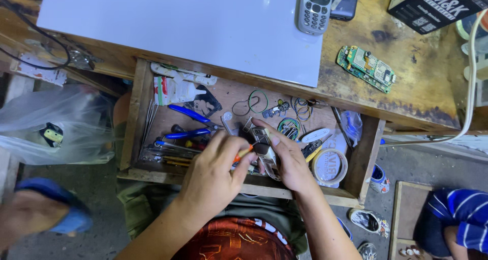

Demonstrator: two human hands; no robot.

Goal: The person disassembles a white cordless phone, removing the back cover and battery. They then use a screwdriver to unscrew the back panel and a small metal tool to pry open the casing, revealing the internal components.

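Held part: you have one small metal phone frame [267, 155], just below the middle of the frame, over the front of the open drawer.
Right hand: your right hand [288, 158] is curled around the metal phone frame from the right, fingers closed on it, forefinger lying along its top.
Left hand: your left hand [213, 176] is closed in a pinch on one orange-handled screwdriver [243, 153], whose tip end points at the frame.
Drawer: one wooden drawer [133, 117] stands pulled out under both hands, in the middle of the frame.
Pliers: two blue-handled tools [188, 122] lie in the left half of the drawer.
Tape: one roll of tape [329, 167] lies in the drawer's lower right corner, just beside your right hand.
Wire loops: a few small coils of wire [256, 101] lie along the drawer's back edge; the exact count is unclear.
Glue bottle: one white bottle [178, 91] lies at the drawer's upper left.
Bench: one wooden bench [417, 87] fills the top of the frame above the drawer.
White sheet: one white sheet [178, 21] covers the bench's upper left.
Phones: two phones on the bench at top centre, one grey keypad phone [314, 8] and one dark phone [344, 0] touching it on the right.
Circuit board: one green circuit board [366, 68] lies on the bare bench, upper right.
Box: one dark box [432, 3] sits in the upper right corner.
Bag: one clear plastic bag [51, 122] hangs at the left edge.
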